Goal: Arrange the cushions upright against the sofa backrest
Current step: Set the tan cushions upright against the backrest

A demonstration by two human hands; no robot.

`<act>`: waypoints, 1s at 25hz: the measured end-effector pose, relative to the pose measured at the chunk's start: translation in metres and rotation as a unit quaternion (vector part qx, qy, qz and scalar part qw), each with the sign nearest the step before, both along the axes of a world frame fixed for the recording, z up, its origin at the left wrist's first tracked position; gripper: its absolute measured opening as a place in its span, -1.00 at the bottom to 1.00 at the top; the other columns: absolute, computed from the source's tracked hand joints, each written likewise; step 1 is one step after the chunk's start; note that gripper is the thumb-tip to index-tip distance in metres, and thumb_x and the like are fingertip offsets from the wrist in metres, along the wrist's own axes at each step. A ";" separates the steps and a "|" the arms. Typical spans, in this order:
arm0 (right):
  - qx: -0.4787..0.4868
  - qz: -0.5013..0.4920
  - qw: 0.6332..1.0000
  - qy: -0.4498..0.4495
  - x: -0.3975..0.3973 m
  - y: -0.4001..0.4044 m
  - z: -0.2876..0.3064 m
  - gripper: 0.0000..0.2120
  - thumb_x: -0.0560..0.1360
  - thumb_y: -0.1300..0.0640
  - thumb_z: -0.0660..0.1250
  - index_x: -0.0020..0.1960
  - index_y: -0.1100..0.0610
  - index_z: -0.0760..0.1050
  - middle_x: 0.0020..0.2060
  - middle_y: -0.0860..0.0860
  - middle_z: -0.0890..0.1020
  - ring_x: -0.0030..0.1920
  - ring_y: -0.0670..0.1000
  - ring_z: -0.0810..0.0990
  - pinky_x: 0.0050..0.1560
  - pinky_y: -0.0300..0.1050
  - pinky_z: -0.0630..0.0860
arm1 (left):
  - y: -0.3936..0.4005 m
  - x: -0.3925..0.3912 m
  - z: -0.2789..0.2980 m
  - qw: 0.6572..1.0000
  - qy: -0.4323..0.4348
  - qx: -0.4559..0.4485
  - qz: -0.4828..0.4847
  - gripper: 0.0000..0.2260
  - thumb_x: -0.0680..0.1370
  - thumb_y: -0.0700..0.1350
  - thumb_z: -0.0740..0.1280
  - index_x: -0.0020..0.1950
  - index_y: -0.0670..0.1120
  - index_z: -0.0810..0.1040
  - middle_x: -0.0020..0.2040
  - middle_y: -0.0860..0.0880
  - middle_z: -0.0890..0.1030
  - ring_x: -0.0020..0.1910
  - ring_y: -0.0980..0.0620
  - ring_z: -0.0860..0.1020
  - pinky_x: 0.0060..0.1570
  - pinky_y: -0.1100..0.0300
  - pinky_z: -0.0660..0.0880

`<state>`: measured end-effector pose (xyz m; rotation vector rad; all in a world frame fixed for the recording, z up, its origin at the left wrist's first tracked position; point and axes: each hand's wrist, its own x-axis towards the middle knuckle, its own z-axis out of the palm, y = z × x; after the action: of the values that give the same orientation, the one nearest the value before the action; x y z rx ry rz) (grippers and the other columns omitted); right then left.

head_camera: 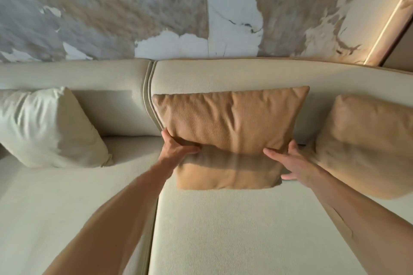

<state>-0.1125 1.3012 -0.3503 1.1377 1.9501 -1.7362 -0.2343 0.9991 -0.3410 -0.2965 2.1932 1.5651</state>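
Observation:
A tan leather cushion (230, 127) stands upright against the cream sofa backrest (223, 73), its lower edge on the seat. My left hand (176, 146) grips its lower left side, thumb on the front. My right hand (292, 163) holds its lower right side, fingers spread along the edge. A second tan cushion (366, 140) leans against the backrest at the right. At the left, a cream cushion (49, 127) rests tilted against the backrest.
The cream sofa seat (234, 230) spreads out below the cushions, with a piped seam (148, 87) dividing two sections. Behind the sofa rises a marble-patterned wall (156, 6), with a lit strip (388, 20) at the far right.

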 end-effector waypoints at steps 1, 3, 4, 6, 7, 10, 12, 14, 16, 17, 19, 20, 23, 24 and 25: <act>0.014 0.007 1.000 0.013 -0.009 -0.001 0.000 0.04 0.35 -0.13 0.53 0.59 -0.09 -0.09 0.57 -0.08 0.08 0.48 0.09 0.27 0.27 0.24 0.48 | 0.001 -0.012 0.000 1.000 0.013 0.004 -0.003 -0.08 0.14 -0.16 0.64 0.32 0.05 0.16 0.21 -0.08 0.44 0.14 -0.11 0.49 0.13 -0.09 0.53; 0.029 0.006 0.999 0.028 -0.026 -0.005 -0.004 -0.02 0.35 -0.11 0.54 0.57 -0.07 0.02 0.55 -0.06 0.15 0.45 0.09 0.31 0.23 0.24 0.51 | -0.003 -0.031 -0.002 1.000 0.019 0.005 0.001 -0.12 0.11 -0.17 0.62 0.27 0.03 0.18 0.17 -0.09 0.46 0.13 -0.15 0.52 -0.02 -0.06 0.57; 0.032 0.004 0.999 0.029 -0.033 -0.009 -0.006 -0.05 0.37 -0.09 0.53 0.57 -0.05 0.03 0.54 -0.04 0.17 0.45 0.10 0.31 0.24 0.25 0.50 | -0.007 -0.037 -0.004 1.000 0.015 -0.002 0.003 -0.15 0.13 -0.18 0.61 0.25 0.01 0.18 0.15 -0.10 0.46 0.11 -0.15 0.54 -0.07 -0.05 0.57; 0.038 0.002 0.999 0.026 -0.044 -0.020 -0.013 -0.08 0.40 -0.06 0.52 0.57 -0.03 0.03 0.53 -0.02 0.17 0.45 0.12 0.31 0.25 0.26 0.49 | -0.017 -0.044 -0.010 1.000 0.004 -0.017 0.002 -0.18 0.16 -0.18 0.61 0.24 -0.03 0.18 0.13 -0.09 0.46 0.05 -0.10 0.54 -0.07 -0.07 0.59; 0.037 0.004 0.999 0.022 -0.048 -0.024 -0.017 -0.09 0.41 -0.06 0.51 0.56 -0.04 0.02 0.53 -0.02 0.17 0.45 0.12 0.30 0.25 0.27 0.48 | -0.022 -0.046 -0.014 1.000 0.001 -0.018 0.001 -0.19 0.18 -0.19 0.60 0.25 -0.04 0.18 0.13 -0.08 0.45 0.03 -0.05 0.53 -0.09 -0.05 0.59; 0.036 0.016 0.999 0.006 -0.055 -0.039 -0.032 -0.10 0.45 -0.08 0.46 0.57 -0.05 -0.04 0.54 -0.01 0.15 0.46 0.15 0.28 0.27 0.31 0.45 | -0.035 -0.053 -0.029 1.000 -0.020 0.001 0.009 -0.26 0.29 -0.30 0.58 0.27 -0.06 0.17 0.07 0.00 0.43 -0.05 0.05 0.49 -0.21 0.06 0.52; 0.046 0.027 0.999 -0.008 -0.060 -0.043 -0.038 -0.10 0.46 -0.12 0.43 0.57 -0.03 -0.07 0.55 0.00 0.13 0.47 0.15 0.27 0.29 0.32 0.43 | -0.039 -0.057 -0.036 0.999 -0.044 0.004 0.003 -0.28 0.31 -0.28 0.57 0.27 -0.04 0.18 0.04 0.04 0.42 -0.07 0.08 0.47 -0.25 0.09 0.49; 0.056 0.029 0.998 -0.015 -0.063 -0.043 -0.038 -0.10 0.47 -0.15 0.41 0.58 -0.02 -0.09 0.55 0.01 0.14 0.47 0.15 0.27 0.32 0.29 0.41 | -0.038 -0.061 -0.038 0.999 -0.050 -0.007 -0.004 -0.28 0.31 -0.22 0.58 0.28 -0.01 0.18 0.08 0.04 0.42 -0.02 0.04 0.47 -0.21 0.05 0.51; 0.074 0.044 0.996 -0.007 -0.064 -0.040 -0.039 -0.09 0.47 -0.18 0.38 0.58 0.02 -0.11 0.54 0.02 0.16 0.47 0.15 0.27 0.34 0.25 0.39 | -0.035 -0.063 -0.038 0.998 -0.054 -0.014 -0.001 -0.28 0.32 -0.19 0.58 0.28 0.00 0.19 0.15 0.00 0.41 0.08 -0.04 0.47 -0.10 -0.03 0.54; 0.085 0.055 0.995 -0.009 -0.064 -0.039 -0.039 -0.08 0.48 -0.20 0.37 0.58 0.05 -0.12 0.53 0.04 0.17 0.47 0.15 0.27 0.37 0.23 0.36 | -0.034 -0.063 -0.038 0.998 -0.052 -0.023 -0.002 -0.29 0.33 -0.18 0.57 0.28 -0.01 0.19 0.16 -0.01 0.42 0.09 -0.05 0.47 -0.05 -0.07 0.55; 0.106 0.071 0.992 -0.020 -0.066 -0.041 -0.039 -0.12 0.49 -0.20 0.34 0.55 0.14 -0.07 0.51 0.08 0.23 0.47 0.16 0.28 0.41 0.15 0.31 | -0.033 -0.064 -0.039 0.998 -0.035 -0.053 -0.012 -0.29 0.35 -0.15 0.57 0.31 -0.05 0.17 0.16 -0.05 0.44 0.03 -0.03 0.48 0.00 -0.06 0.56; 0.115 0.073 0.990 -0.022 -0.067 -0.043 -0.039 -0.18 0.51 -0.18 0.34 0.52 0.17 -0.01 0.48 0.10 0.27 0.45 0.15 0.30 0.40 0.10 0.30 | -0.032 -0.064 -0.039 0.997 -0.024 -0.069 -0.018 -0.26 0.35 -0.13 0.57 0.34 -0.06 0.16 0.18 -0.07 0.44 0.04 -0.03 0.48 0.00 -0.02 0.54; 0.145 0.063 0.987 0.004 -0.069 -0.049 -0.037 -0.25 0.52 -0.10 0.36 0.48 0.22 0.07 0.44 0.13 0.34 0.43 0.14 0.33 0.39 -0.02 0.26 | -0.035 -0.065 -0.041 0.996 0.009 -0.091 -0.018 -0.12 0.32 -0.10 0.59 0.46 -0.05 0.11 0.27 -0.07 0.44 0.16 -0.07 0.46 0.06 0.09 0.43; 0.162 0.065 0.984 0.017 -0.068 -0.050 -0.036 -0.23 0.52 -0.09 0.36 0.51 0.23 0.05 0.45 0.14 0.32 0.44 0.14 0.32 0.41 -0.05 0.24 | -0.037 -0.064 -0.041 0.996 0.020 -0.088 -0.021 -0.07 0.30 -0.09 0.60 0.49 -0.03 0.09 0.30 -0.06 0.44 0.20 -0.07 0.46 0.11 0.09 0.43; 0.180 0.073 0.981 0.024 -0.065 -0.052 -0.033 -0.20 0.52 -0.10 0.35 0.53 0.23 0.02 0.48 0.15 0.28 0.46 0.14 0.29 0.44 -0.06 0.21 | -0.039 -0.061 -0.040 0.996 0.028 -0.081 -0.025 -0.02 0.28 -0.07 0.61 0.52 0.01 0.06 0.33 -0.05 0.44 0.25 -0.07 0.46 0.15 0.09 0.44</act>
<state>-0.1774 1.2497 -0.3831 1.0338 2.3797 -1.3854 -0.2954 0.9597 -0.3808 -0.2472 2.3571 1.3872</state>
